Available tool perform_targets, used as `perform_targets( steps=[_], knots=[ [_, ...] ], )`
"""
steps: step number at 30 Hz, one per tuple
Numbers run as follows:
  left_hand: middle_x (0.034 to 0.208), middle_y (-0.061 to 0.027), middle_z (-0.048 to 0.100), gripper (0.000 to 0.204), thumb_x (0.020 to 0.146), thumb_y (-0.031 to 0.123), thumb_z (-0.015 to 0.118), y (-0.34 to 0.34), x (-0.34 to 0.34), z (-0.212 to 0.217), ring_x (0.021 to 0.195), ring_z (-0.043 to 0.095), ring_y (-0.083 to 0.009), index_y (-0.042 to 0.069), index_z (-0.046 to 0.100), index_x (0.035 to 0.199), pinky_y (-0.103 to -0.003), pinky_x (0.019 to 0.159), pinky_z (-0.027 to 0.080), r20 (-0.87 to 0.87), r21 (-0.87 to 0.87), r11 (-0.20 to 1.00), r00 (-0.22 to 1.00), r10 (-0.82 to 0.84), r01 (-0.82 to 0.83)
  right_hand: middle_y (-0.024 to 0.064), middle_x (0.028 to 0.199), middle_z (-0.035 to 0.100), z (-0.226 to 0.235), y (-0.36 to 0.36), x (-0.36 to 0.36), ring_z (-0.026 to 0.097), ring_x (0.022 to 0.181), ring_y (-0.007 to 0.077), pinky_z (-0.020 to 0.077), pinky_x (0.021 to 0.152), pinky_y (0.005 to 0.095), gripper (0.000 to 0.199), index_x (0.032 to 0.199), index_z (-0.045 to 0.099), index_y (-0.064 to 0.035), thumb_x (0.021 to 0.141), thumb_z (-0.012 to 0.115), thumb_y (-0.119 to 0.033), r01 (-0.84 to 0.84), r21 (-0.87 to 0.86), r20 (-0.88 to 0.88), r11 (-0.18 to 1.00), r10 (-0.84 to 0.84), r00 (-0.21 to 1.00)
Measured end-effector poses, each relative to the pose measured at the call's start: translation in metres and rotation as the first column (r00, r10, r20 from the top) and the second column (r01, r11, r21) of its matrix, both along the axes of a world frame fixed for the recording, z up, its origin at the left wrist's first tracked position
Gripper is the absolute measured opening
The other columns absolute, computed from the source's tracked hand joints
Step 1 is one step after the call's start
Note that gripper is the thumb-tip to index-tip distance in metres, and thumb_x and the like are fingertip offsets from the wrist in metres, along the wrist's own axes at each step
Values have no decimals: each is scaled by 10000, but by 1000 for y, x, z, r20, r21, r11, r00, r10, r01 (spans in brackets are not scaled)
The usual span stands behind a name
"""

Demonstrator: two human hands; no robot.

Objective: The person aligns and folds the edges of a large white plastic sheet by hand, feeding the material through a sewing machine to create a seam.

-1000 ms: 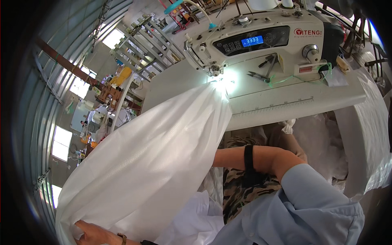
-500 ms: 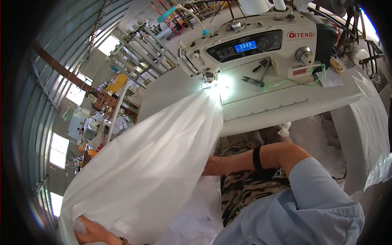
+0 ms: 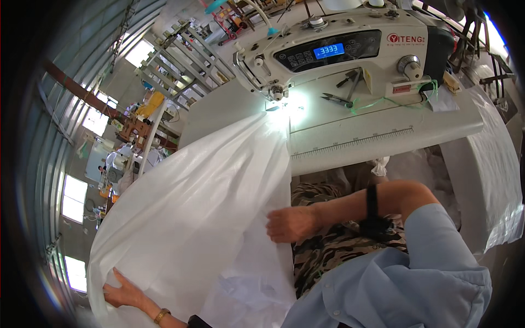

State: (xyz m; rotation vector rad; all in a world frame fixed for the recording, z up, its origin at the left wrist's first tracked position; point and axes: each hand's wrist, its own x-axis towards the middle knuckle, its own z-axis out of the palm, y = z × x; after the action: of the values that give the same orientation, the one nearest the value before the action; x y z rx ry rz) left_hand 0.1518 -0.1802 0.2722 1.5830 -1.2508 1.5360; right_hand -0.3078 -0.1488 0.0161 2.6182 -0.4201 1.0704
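Observation:
A large white fabric sheet (image 3: pixel 180 213) spreads down and left from the lit needle area of a sewing machine (image 3: pixel 350 52); its gathered top end lies at the presser foot. My left hand (image 3: pixel 124 293) rests on the sheet's lower left part, thumb spread away from the fingers. Beside the sheet's right edge, above my lap, my right hand (image 3: pixel 292 224) has its fingers curled closed. Whatever may be inside them is hidden. The lower layer of white fabric (image 3: pixel 249 290) lies in folds between my arms.
On the machine bed (image 3: pixel 383 128), snips (image 3: pixel 336 100) and another small dark tool lie near green thread (image 3: pixel 383 103). A ruler scale runs along the bed's front. White sheeting (image 3: pixel 495 180) hangs at the right. Metal racks (image 3: pixel 186 65) stand behind on the left.
My right hand has come out from behind the fabric's edge to in front of it. My left hand has moved slightly up and right, its fingers now lying over the sheet. The sheet's folds have shifted.

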Motion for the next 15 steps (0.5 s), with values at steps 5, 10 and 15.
perform_targets(
  steps=[5,10,15],
  knots=[
    [1388,-276,444,596,852,311,719,-56,118,-88,1317,400,-411,20,520,1332,-472,1110,324,-26,240,967,996,90,-81,57,723,531,9,44,-15,569,728,224,481,694,357,119,744,536,-60,761,603,-157,-125,181,54,975,117,992],
    [994,-195,661,137,787,141,628,-66,128,-195,968,617,-351,30,687,841,-460,856,501,-148,928,363,978,146,87,10,764,604,-36,59,7,594,821,190,421,910,378,94,773,623,-102,771,615,-196,117,227,-369,967,-25,929],
    [742,-168,676,240,853,215,536,-44,-125,-174,712,655,-344,43,687,778,-441,703,490,-425,887,172,903,-57,428,-17,726,611,-40,61,-2,602,851,170,400,926,362,85,708,656,-137,761,622,-194,197,269,-378,943,-85,922]
  ],
)
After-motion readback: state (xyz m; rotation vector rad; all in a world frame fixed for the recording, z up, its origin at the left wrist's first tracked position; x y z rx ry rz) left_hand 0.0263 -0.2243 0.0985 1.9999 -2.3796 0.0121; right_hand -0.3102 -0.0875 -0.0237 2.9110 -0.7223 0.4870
